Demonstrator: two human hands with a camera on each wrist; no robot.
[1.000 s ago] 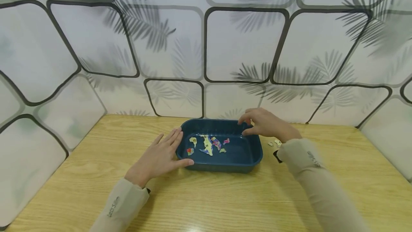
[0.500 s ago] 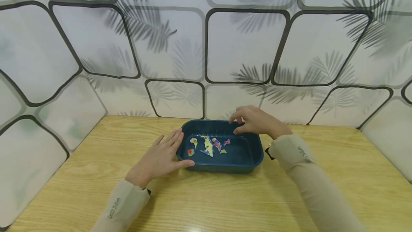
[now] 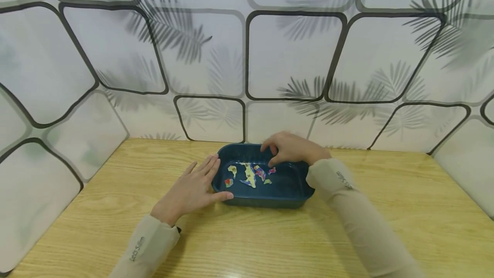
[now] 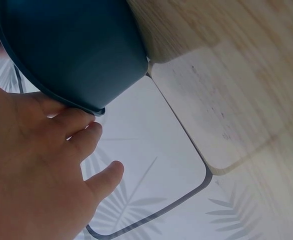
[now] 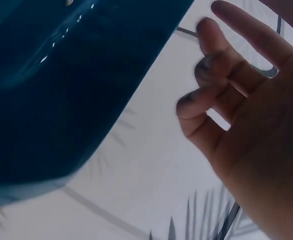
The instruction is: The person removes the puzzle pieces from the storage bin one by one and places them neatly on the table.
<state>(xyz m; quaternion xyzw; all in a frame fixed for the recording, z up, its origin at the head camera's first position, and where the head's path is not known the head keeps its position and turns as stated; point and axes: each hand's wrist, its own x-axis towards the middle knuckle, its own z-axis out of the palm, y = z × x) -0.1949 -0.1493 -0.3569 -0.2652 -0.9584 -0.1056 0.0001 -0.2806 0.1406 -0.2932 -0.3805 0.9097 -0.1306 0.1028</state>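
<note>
A dark blue tray (image 3: 258, 203) stands on the table with several small, irregular colourful pieces (image 3: 249, 176) flat on its floor. My left hand (image 3: 187, 192) rests against the tray's left end, fingers spread along the rim and thumb at the front edge; in the left wrist view, fingers of this hand (image 4: 41, 160) touch the rim of the tray (image 4: 71, 55). Over the tray's back edge hovers my right hand (image 3: 295, 147), fingers loosely bent, thumb above the pink piece (image 3: 272, 170). The right wrist view shows the hand (image 5: 256, 115) beside the tray (image 5: 86, 100), nothing visible between its fingers.
Light wood table (image 3: 115, 192) surrounds the tray. A pale wall (image 3: 293, 59) with dark outlines and leaf prints rises right behind it. My right sleeve (image 3: 356, 209) crosses over the tray's right end and the table.
My right hand has moved left along the tray's back side, towards the pieces. Its sleeve now covers the tray's right end. My left hand and the tray stay put.
</note>
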